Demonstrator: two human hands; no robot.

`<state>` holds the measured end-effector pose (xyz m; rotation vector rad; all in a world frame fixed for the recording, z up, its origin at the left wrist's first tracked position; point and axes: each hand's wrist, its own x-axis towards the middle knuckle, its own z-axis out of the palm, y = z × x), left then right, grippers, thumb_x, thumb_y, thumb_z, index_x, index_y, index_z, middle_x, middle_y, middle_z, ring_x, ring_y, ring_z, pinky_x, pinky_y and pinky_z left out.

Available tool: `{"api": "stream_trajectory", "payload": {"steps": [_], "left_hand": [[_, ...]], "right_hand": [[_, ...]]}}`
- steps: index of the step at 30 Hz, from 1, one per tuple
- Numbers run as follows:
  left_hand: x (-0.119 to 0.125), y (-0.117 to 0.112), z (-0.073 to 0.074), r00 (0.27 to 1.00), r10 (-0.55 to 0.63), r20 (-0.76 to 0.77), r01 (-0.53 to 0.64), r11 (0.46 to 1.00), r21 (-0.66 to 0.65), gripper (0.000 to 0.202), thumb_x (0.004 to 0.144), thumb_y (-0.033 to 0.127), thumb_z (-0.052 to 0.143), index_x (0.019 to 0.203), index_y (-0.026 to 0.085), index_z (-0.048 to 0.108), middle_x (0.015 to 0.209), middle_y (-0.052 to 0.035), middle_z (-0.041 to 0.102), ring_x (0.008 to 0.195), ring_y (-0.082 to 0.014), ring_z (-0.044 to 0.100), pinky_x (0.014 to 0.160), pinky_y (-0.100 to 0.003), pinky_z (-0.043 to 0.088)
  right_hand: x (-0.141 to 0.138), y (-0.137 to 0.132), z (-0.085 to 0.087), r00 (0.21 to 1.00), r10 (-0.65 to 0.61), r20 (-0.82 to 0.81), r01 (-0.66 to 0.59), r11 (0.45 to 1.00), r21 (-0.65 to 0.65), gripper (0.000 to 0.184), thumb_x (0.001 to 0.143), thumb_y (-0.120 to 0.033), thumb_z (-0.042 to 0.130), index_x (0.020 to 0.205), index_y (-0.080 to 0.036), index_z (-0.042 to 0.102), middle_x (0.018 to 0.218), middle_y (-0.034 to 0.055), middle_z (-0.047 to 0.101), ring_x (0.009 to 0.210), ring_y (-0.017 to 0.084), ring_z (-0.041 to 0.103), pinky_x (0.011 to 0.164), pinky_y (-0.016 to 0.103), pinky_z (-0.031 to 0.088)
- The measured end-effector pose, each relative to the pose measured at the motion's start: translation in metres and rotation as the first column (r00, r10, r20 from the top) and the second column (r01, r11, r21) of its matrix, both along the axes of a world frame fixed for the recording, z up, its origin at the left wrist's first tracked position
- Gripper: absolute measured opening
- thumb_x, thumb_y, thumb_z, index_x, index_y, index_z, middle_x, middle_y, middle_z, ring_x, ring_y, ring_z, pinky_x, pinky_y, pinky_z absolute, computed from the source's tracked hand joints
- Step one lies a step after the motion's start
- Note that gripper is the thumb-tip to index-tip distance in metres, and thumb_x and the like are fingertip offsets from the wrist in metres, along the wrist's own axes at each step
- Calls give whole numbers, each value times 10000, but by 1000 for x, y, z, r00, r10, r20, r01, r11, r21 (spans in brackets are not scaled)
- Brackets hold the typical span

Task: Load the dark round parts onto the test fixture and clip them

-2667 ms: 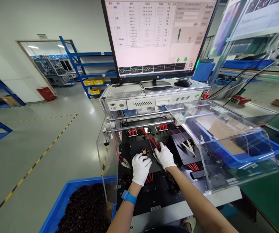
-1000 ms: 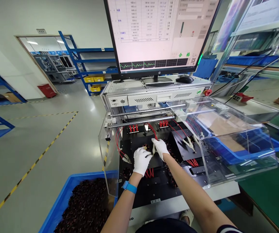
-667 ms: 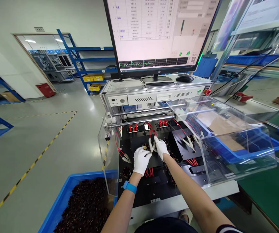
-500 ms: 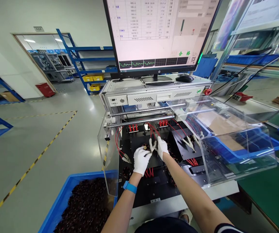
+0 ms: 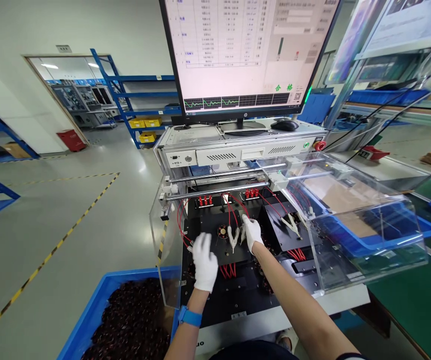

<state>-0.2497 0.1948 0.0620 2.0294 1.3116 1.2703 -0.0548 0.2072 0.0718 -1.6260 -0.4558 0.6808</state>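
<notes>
Both my hands wear white gloves over a black test fixture (image 5: 234,295). My right hand (image 5: 252,231) is closed on a metal clip (image 5: 242,231) with a red lead, just right of a small round wound part (image 5: 222,231) on the fixture plate. Another clip (image 5: 232,237) hangs beside that part. My left hand (image 5: 204,260) hovers lower left of the part, fingers loosely curled, holding nothing that I can see. It is close to the clips at the fixture's left edge (image 5: 190,246).
A monitor (image 5: 245,55) stands on the tester box (image 5: 234,145) behind the fixture. A clear plastic cover (image 5: 354,225) is swung open to the right. A blue bin of dark round parts (image 5: 133,325) sits at lower left. More clips (image 5: 290,225) lie on the right plate.
My left hand has let go of the round part and drawn back down-left. My right hand has stayed at the clips beside the part.
</notes>
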Motion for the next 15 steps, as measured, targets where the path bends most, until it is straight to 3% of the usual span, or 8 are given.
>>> {"api": "stream_trajectory", "payload": {"steps": [1,3,5,7,9,11,13,15], "left_hand": [[-8,4,-6,989,135,62,-128,986,-106,569,713,85,524,1260,208,428,1329,-121,404,1271,-280,320,1081,-485,227],[-22,16,-15,938,326,115,-267,894,-360,495,717,159,571,1198,151,454,1215,-172,486,1209,-317,393,1035,-523,272],[-31,25,-18,933,341,117,-237,824,-515,340,732,194,568,1065,137,524,1025,-151,581,1081,-317,502,970,-527,344],[-35,28,-13,948,290,134,-180,831,-527,224,753,204,545,969,143,554,938,-120,604,1011,-290,543,944,-495,381],[-35,22,0,956,213,202,-78,849,-522,227,780,260,540,985,165,545,950,-93,602,995,-255,553,937,-452,405],[-31,13,16,907,87,412,153,844,-514,290,801,349,535,1050,204,501,993,-70,586,955,-221,574,896,-421,449],[-25,8,28,739,10,674,399,799,-450,327,799,392,549,1071,239,449,1040,-58,558,908,-199,596,851,-415,485],[-17,11,33,572,62,818,469,793,-388,365,761,345,616,1046,251,410,1041,-40,534,867,-184,615,842,-428,498]], "right_hand": [[0,-2,3,1000,-18,18,18,1000,1,467,744,-492,515,1027,-121,516,906,108,627,779,195,596,675,289,477],[-5,-6,10,993,-36,114,33,999,28,507,725,-434,569,1126,-133,499,1020,106,613,899,203,581,783,299,462],[-15,-10,19,939,19,343,-45,997,67,478,755,-375,554,1181,-164,502,1111,96,584,1001,203,547,875,315,428],[-28,-14,29,757,181,627,-254,967,27,345,801,-307,504,1126,-217,576,1135,68,579,1041,193,528,936,329,392],[-40,-18,37,491,360,793,-457,882,-117,252,818,-242,483,1005,-276,648,1129,26,590,1060,188,519,982,363,352],[-48,-22,40,302,446,842,-539,809,-235,246,810,-183,490,927,-297,675,1149,5,586,1084,194,505,1009,413,313],[-52,-26,40,247,441,863,-523,810,-265,248,809,-159,493,914,-288,678,1164,11,582,1092,204,501,1030,464,268],[-53,-29,38,260,414,872,-485,837,-252,235,815,-162,498,906,-280,680,1136,16,598,1059,202,524,1050,486,230]]}}
